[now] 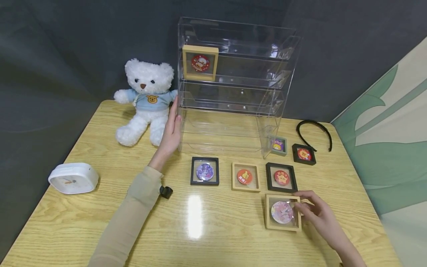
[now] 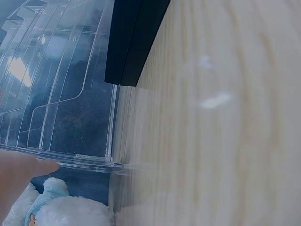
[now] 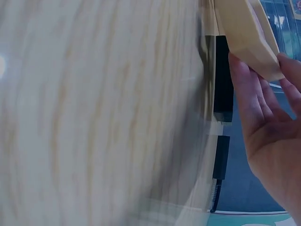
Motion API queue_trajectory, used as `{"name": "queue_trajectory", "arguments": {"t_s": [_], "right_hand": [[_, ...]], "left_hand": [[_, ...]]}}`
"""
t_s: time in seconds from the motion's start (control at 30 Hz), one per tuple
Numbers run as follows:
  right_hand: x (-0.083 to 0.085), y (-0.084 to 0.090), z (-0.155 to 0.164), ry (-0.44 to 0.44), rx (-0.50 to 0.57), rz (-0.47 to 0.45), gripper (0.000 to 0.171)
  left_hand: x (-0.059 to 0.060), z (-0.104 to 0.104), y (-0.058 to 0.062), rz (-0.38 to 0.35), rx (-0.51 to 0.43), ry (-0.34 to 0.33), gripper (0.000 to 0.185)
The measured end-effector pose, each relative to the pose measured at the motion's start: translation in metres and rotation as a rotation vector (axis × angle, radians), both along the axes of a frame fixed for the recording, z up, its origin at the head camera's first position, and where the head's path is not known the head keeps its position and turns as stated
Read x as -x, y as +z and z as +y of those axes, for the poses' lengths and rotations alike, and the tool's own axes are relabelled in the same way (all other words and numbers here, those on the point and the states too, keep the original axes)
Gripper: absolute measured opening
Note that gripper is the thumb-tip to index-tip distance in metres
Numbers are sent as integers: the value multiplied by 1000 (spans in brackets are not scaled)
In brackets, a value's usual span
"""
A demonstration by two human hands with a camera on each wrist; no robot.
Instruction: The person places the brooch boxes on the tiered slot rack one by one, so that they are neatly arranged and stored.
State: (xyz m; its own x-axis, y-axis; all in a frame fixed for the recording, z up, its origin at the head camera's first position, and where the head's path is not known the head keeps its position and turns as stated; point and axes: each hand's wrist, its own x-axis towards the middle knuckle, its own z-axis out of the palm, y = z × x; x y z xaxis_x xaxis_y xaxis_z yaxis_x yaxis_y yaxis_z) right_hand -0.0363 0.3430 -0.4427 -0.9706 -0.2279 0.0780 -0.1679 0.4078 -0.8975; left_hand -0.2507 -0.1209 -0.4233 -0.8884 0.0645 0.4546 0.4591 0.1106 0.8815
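Note:
My left hand (image 1: 171, 133) rests with straight fingers against the left side of a clear acrylic tiered display rack (image 1: 230, 128). In the left wrist view, one finger (image 2: 40, 167) touches the rack's edge. My right hand (image 1: 318, 218) pinches the right edge of a light wooden display frame (image 1: 267, 213) with a pink round badge inside. The right wrist view shows this wooden frame (image 3: 247, 44) tilted and lifted off the table, between thumb and fingers. Another wooden frame (image 1: 200, 78) with a red badge stands upright at the left of an upper tier.
On the table lie a black frame (image 1: 205, 182), a wooden frame (image 1: 245, 188), two more black frames (image 1: 287, 188) (image 1: 304, 160) and a grey-green frame (image 1: 281, 151). A black headband (image 1: 313, 122) is far right. A white teddy bear (image 1: 148, 79) and white clock (image 1: 73, 178) stand left.

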Motion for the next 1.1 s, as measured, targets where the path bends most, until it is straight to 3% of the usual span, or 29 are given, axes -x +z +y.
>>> {"name": "queue_trajectory", "arguments": {"t_s": [0.2,0.53,0.73,0.87,1.1], "right_hand": [[7,10,-6,-74,-84,82,21],[43,39,-23,-30,-32,235,26],[63,58,-32,-51,150,329,30],[75,70,-36,-48,264,374,22],[90,84,-41,-80,360,422,20]], "left_hand": [[0,-1,0,1,0,-6,60],[1,-2,-3,2,-10,-10,60],[1,-1,-3,-10,-10,-10,59],[0,-1,-2,-8,-10,-9,60],[-1,0,0,-3,0,-10,60]]}}
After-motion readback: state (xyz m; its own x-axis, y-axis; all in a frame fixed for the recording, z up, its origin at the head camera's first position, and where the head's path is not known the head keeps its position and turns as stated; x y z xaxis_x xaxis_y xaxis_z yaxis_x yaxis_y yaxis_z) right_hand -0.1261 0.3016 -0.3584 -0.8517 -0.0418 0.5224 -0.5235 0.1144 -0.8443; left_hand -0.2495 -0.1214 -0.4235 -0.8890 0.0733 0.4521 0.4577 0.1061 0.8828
